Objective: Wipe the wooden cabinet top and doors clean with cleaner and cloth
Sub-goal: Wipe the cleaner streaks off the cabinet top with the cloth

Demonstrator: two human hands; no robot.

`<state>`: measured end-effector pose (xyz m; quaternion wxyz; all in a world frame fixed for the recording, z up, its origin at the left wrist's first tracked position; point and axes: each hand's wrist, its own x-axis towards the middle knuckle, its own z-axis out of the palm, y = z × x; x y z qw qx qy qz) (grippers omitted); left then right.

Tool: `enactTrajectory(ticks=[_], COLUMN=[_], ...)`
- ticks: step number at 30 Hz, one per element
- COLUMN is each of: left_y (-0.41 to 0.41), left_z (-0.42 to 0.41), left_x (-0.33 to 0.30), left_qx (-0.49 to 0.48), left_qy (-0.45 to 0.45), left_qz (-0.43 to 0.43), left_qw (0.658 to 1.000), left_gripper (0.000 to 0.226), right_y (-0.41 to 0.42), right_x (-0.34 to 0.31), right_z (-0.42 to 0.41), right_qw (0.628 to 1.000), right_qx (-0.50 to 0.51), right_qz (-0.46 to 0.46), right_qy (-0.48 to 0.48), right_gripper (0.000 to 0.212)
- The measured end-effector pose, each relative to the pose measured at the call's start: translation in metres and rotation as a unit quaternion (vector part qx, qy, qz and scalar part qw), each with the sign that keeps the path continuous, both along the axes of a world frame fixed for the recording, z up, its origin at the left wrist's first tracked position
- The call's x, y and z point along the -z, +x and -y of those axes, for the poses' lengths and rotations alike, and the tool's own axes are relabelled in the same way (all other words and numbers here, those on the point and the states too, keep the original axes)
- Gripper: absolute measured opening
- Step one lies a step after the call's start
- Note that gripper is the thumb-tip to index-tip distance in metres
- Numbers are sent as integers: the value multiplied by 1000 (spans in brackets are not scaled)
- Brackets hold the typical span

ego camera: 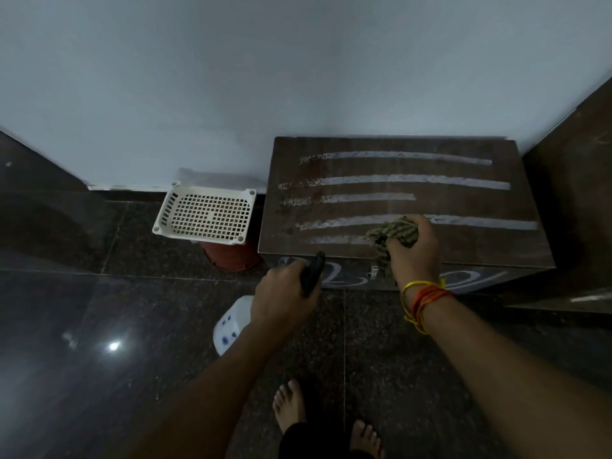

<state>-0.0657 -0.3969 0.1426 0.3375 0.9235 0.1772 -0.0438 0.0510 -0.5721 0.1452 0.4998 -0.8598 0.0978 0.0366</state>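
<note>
A low dark wooden cabinet (pixel 463 207) stands against the wall, its top streaked with several white lines of cleaner (pixel 397 178). My right hand (pixel 415 245) grips a bunched striped cloth (pixel 392 231) at the top's front edge, on one white streak. My left hand (pixel 281 293) holds the black trigger head of a spray bottle (pixel 313 273) just in front of the cabinet's left corner. The bottle's white body (pixel 231 323) shows below my wrist. The cabinet doors (pixel 463 279) carry pale swirls and a small metal handle (pixel 373 271).
A white perforated plastic basket (pixel 207 213) sits on a reddish pot (pixel 228 256) left of the cabinet. Dark wood panels rise at the right (pixel 576 193) and far left. The floor is dark polished stone (pixel 99 309). My bare feet (pixel 291 405) stand near the bottom.
</note>
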Motion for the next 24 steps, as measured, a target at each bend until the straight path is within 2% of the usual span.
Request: enactTrajectory(ticks=[3,7,15,24], left_y=[9,19,62,115], left_z=[0,3,1,-22], left_x=[-2,-2,-5,-14], left_qx=[38,59,63,26], left_qy=[39,35,46,44], left_qz=[2,5,0,20], left_qw=[999,998,997,999], left_gripper=[21,24,26,26], right_y=[6,16,40,66], right_x=[1,2,3,-1], right_z=[8,19,23,13], right_qw=[1000,999,998,998], right_qx=[9,28,33,36], right_qz=[5,-3,-7,10], right_qy=[0,-17,-45,-56], right_gripper=[40,44,44,43])
